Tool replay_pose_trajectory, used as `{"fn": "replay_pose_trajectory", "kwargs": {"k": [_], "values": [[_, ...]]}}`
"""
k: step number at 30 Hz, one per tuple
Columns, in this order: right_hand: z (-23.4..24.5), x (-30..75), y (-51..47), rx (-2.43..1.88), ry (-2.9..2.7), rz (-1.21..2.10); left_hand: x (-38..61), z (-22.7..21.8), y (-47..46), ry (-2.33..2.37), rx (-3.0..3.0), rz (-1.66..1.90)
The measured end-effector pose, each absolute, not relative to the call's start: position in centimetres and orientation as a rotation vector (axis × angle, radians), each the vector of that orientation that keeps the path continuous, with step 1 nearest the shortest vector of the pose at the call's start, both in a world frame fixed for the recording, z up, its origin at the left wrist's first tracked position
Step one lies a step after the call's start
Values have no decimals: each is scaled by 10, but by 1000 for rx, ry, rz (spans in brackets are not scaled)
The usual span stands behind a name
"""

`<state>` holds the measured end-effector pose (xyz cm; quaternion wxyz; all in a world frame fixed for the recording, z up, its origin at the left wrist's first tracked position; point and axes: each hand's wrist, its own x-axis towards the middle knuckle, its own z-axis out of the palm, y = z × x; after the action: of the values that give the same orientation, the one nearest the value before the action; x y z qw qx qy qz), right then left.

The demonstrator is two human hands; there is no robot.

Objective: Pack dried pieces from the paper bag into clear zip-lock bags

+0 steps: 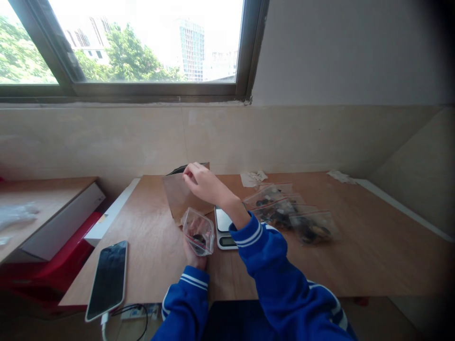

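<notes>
My left hand (194, 255) is closed round a small clear zip bag (198, 230) with dark pieces inside, held just above the wooden table (355, 255). My right hand (203, 182) reaches forward over a brown paper pouch (179, 199) and its fingertips pinch at the pouch's open top; what they hold is hidden. A small digital scale (223, 227) sits on the table just right of the clear bag, partly under my right forearm.
Several filled clear zip bags (291, 215) lie in a row to the right of the scale. A phone (108, 277) lies face up at the left front edge with a cable. Crumpled paper (253, 178) sits by the wall. A white box (62, 222) lies left.
</notes>
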<state>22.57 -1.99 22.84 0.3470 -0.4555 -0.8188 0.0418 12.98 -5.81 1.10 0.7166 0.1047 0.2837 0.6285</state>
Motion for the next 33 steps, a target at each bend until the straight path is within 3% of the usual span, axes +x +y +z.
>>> {"fn": "replay_pose_trajectory", "kwargs": {"k": [6, 12, 17, 24, 33], "values": [[172, 217, -60, -1264, -2627, 654, 136, 10, -57, 683, 232, 1559], [117, 214, -47, -1359, -2650, 559, 138, 16, -60, 639, 272, 1559], [112, 233, -45, -1111, -2791, 771, 138, 19, -62, 690, 268, 1408], [99, 231, -44, -1027, -2708, 684, 138, 25, -64, 692, 248, 1385], [97, 246, -38, -1088, -2537, 1122, 140, 16, -60, 669, 227, 1300]]}}
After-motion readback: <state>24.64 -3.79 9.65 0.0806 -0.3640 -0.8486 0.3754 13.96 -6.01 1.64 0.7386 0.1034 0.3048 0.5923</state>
